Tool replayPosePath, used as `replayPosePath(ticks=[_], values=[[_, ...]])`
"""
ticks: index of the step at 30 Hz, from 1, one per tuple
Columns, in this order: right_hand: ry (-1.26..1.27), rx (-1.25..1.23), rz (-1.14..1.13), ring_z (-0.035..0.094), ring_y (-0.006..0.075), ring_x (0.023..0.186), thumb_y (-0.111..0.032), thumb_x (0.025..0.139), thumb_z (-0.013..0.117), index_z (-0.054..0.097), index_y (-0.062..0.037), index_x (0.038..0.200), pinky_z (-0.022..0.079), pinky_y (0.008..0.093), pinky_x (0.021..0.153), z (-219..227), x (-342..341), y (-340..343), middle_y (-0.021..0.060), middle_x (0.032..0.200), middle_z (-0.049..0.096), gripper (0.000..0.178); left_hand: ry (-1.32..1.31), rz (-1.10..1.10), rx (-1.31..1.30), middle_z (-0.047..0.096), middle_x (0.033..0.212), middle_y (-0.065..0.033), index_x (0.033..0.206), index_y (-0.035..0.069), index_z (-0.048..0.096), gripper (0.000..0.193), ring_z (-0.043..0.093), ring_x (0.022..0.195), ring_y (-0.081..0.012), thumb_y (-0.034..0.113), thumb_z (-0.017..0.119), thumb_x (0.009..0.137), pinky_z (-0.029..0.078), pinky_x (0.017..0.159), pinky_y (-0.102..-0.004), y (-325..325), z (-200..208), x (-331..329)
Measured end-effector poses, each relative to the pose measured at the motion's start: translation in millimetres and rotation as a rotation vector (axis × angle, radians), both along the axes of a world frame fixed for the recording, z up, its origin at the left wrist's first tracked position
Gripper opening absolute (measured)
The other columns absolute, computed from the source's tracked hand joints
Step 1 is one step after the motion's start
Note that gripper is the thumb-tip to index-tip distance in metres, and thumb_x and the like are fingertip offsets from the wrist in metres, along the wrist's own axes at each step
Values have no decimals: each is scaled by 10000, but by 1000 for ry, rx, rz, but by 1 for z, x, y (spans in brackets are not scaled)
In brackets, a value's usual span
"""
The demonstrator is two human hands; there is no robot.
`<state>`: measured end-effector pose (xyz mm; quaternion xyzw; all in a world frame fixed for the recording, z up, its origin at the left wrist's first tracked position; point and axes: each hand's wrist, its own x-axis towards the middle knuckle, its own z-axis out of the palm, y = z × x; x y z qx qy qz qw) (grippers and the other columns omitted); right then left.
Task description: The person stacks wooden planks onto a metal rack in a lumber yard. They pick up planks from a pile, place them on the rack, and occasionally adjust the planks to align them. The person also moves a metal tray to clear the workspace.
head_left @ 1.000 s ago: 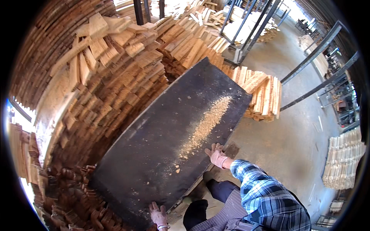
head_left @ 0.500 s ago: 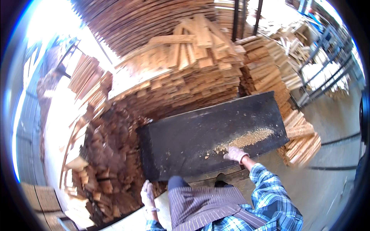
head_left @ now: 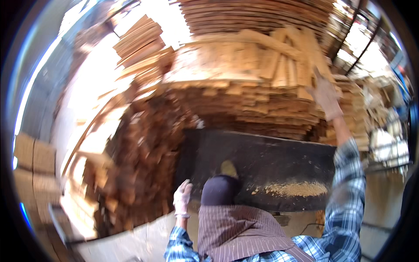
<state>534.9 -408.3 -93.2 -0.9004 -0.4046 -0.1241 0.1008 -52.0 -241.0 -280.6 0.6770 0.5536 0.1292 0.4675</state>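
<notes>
My right hand [head_left: 325,97], in a pale work glove, reaches out over the right end of a stack of boards [head_left: 227,54]. Its fingers are spread and hold nothing, and I cannot tell whether they touch the wood. Near the left end of a black table-like panel [head_left: 262,159], my left hand [head_left: 182,198] hangs in a matching glove, its fingers loosely curled with nothing seen in them. A strip of wood chips [head_left: 297,189] lies along the panel's near right side. My raised knee [head_left: 219,191] and a yellowish shoe tip [head_left: 228,168] show over the panel.
Brown wood scraps [head_left: 150,161] heap up left of the panel. Beyond the board stack rises a taller pile of thin boards [head_left: 257,16]. Bundled slats [head_left: 139,41] stand at the far left, and dark metal posts [head_left: 347,32] at the far right.
My right hand has left the wood chips and stretched far forward over the board stack. My knee has risen and a shoe shows over the panel. The view has swung left.
</notes>
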Motion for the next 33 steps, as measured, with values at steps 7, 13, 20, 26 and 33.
replayPosePath(ticks=[7,13,20,26,33], values=[[347,-288,-604,638,344,935,-489,819,663,304,52,1418,498,391,794,10,128,90,231,1046,637,884,-146,-79,-165,616,1251,-149,1242,-42,584,381,587,1127,-217,159,594,919,412,1017,-301,97,21,109],[545,-398,-737,493,375,1240,-410,791,684,145,-55,1505,422,437,1008,-14,148,63,250,1400,426,962,-90,-26,-459,640,1196,-104,1240,-46,584,365,592,1041,-157,121,616,917,452,942,-259,110,71,152],[681,-358,-766,470,379,1260,-409,740,736,125,-101,1520,414,453,1018,-20,175,56,223,1378,446,1038,-33,-128,-520,630,1219,-116,1276,-54,552,421,591,1071,-163,130,618,904,478,911,-256,116,114,252],[799,-281,-670,474,392,1253,-507,730,741,145,-59,1513,412,445,1018,-22,189,39,263,1349,464,1081,-179,-263,-559,419,1434,-230,1444,-48,307,674,506,1241,-274,105,639,877,431,1002,-302,124,133,492],[990,122,-524,548,389,1176,-552,679,771,261,-18,1468,441,428,982,-45,273,34,292,1253,554,1081,-512,-232,-520,626,951,-33,1333,-15,466,444,606,874,-167,67,597,917,505,765,-320,96,133,747]])
